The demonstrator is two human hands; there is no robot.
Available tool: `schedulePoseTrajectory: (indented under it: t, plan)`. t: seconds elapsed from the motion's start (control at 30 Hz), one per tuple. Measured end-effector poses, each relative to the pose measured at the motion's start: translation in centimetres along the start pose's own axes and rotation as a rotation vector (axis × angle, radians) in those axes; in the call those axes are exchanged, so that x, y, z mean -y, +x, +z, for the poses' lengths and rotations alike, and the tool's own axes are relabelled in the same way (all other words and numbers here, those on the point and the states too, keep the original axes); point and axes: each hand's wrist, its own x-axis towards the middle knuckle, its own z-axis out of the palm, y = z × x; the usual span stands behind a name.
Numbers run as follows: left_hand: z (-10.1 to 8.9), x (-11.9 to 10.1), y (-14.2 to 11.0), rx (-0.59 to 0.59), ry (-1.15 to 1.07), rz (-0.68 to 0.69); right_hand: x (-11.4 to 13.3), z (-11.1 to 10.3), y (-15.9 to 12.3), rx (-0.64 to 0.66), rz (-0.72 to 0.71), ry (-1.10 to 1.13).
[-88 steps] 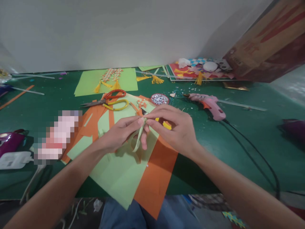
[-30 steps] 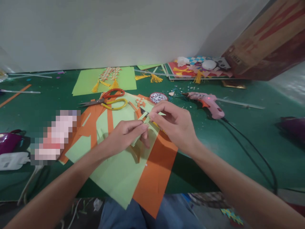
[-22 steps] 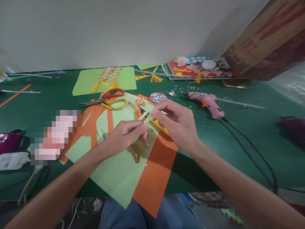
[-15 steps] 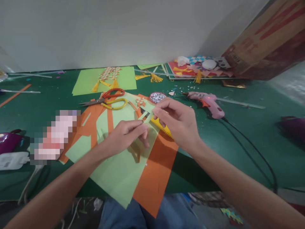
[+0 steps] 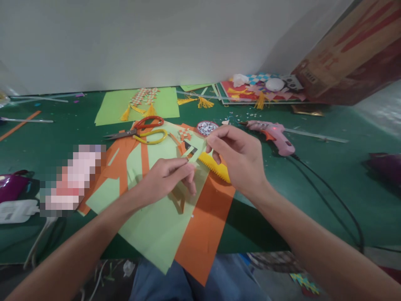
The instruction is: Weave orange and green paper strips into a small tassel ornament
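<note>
Right hand (image 5: 239, 161): thumb and forefinger pinched on the far end of a thin light-green paper strip (image 5: 194, 155); other fingers curled loosely below.
Left hand (image 5: 164, 177): fingertips closed on the near end of the same strip, knuckles up, above the paper sheets.
Strip axis: runs from about 7 o'clock at the left hand to 1 o'clock at the right hand, held off the sheets and drawn out between the two grips; both hands hold it, so neither is the nearer.
Strip position: centre of view, over the green sheets (image 5: 156, 225) and orange sheets (image 5: 203, 234), which overlap and overhang the near edge of the green table (image 5: 313, 184).
Yellow piece (image 5: 216, 167): serrated-edged, lying just under the right hand, at 4 o'clock from the strip's far end.
Scissors (image 5: 140, 130): two pairs, one orange-handled and one yellow-handled, lying crossed at 11 o'clock from the hands, well apart from them.
Glue gun (image 5: 274, 136): one, pink, at 2 o'clock from the right hand, cord trailing toward the near right edge.
Round dish (image 5: 207, 128): one, holding small beads, at 12 o'clock just beyond the right hand.
Woven piece (image 5: 185, 134): one small orange-and-green weave on the sheets, left of the dish.
Counts: strip in hand, one; hands gripping it, two; loose stacked sheets, number cannot be told.
</note>
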Motion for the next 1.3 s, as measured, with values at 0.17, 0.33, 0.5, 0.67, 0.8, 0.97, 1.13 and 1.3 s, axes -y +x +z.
schedulePoseTrajectory:
  t: [0.17,0.33,0.5,0.67,0.8,0.97,1.13,1.3]
  plan:
    - [0.1,0.1,0.1,-0.028,0.029,-0.007,-0.2,-0.2,0.2,-0.022,0.016,0.005]
    - [0.1,0.5,0.1,-0.065,0.063,-0.027,-0.7,-0.4,0.4,-0.072,0.047,0.067]
    - [0.0,0.7,0.2,-0.142,0.046,0.045,-0.4,-0.4,0.5,-0.105,0.059,0.091]
    - [0.1,1.2,0.3,-0.183,-0.047,0.065,-0.3,-0.3,0.6,-0.126,0.064,0.11]
    - [0.1,1.3,0.4,-0.198,-0.061,0.06,-0.5,-0.3,0.6,-0.135,0.062,0.125]
    - [0.0,0.6,0.5,-0.233,-0.014,0.032,-0.7,-0.3,0.6,-0.149,0.056,0.151]
    - [-0.1,0.4,0.6,-0.227,0.001,0.006,-0.7,-0.3,0.6,-0.162,0.05,0.162]
    - [-0.2,0.4,0.6,-0.217,-0.027,-0.002,-0.5,-0.3,0.6,-0.161,0.041,0.167]
